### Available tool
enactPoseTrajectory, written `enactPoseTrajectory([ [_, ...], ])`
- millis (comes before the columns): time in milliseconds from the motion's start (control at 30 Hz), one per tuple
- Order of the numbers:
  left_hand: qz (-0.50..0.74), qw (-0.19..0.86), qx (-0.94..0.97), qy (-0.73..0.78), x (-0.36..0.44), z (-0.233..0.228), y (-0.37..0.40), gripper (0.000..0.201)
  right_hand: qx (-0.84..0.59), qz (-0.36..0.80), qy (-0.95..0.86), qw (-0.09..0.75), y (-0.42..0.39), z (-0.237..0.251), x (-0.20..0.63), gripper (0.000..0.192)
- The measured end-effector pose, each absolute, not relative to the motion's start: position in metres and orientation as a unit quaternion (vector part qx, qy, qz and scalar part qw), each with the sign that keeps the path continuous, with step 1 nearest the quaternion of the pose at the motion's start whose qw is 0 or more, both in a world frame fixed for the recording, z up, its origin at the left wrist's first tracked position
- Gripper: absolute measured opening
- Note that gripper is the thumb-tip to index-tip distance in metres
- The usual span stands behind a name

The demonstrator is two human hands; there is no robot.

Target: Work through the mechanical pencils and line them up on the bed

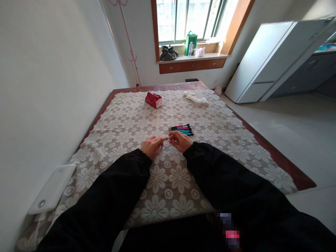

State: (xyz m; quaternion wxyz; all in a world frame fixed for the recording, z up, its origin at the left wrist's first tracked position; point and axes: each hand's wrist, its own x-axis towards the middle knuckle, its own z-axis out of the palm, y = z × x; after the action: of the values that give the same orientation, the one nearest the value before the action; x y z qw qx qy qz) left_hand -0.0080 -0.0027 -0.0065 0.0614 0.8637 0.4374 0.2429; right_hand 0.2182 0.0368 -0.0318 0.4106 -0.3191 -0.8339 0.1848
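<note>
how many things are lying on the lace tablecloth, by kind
pens, in a row beside the right hand: about 5, too small to count surely
red packet: 1
white crumpled cloth: 1
white flat device at the near left edge: 1
total: about 8
The left hand meets the right at the fingertips.

No legible txt or labels anywhere.

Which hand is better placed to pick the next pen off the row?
Right, probably. The right hand lies just below the row of pens; the left hand sits further off, its fingertips meeting the right hand's on the lace tablecloth.
</note>
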Motion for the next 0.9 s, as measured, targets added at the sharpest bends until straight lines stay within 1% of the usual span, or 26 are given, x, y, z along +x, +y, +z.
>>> enactPoseTrajectory([
  [133, 0.231, 0.057, 0.873, 0.427, -0.009, -0.008, -0.002, 0.046, -0.324, 0.192, -0.836, 0.400, 0.038, -0.032, 0.219, 0.026],
  [467, 0.240, 0.082, 0.875, 0.412, -0.009, -0.004, -0.002, 0.039, -0.336, 0.206, -0.827, 0.401, 0.038, -0.032, 0.218, 0.023],
  [567, 0.243, 0.076, 0.869, 0.423, -0.010, -0.003, -0.003, 0.041, -0.338, 0.172, -0.836, 0.397, 0.037, -0.026, 0.220, 0.026],
  [600, 0.245, 0.075, 0.866, 0.429, -0.010, -0.003, -0.003, 0.042, -0.344, 0.152, -0.836, 0.399, 0.037, -0.024, 0.221, 0.024],
  [700, 0.256, 0.073, 0.857, 0.442, -0.010, -0.003, -0.004, 0.045, -0.393, 0.082, -0.816, 0.415, 0.038, -0.019, 0.225, 0.008],
  [733, 0.259, 0.073, 0.854, 0.446, -0.009, -0.003, -0.004, 0.046, -0.415, 0.062, -0.810, 0.411, 0.039, -0.018, 0.227, 0.008],
  [800, 0.259, 0.072, 0.849, 0.455, -0.009, -0.003, -0.004, 0.047, -0.447, 0.032, -0.811, 0.375, 0.041, -0.018, 0.229, 0.007],
  [900, 0.254, 0.063, 0.846, 0.464, -0.009, -0.004, -0.003, 0.048, -0.455, 0.001, -0.840, 0.295, 0.042, -0.019, 0.229, 0.009],
])
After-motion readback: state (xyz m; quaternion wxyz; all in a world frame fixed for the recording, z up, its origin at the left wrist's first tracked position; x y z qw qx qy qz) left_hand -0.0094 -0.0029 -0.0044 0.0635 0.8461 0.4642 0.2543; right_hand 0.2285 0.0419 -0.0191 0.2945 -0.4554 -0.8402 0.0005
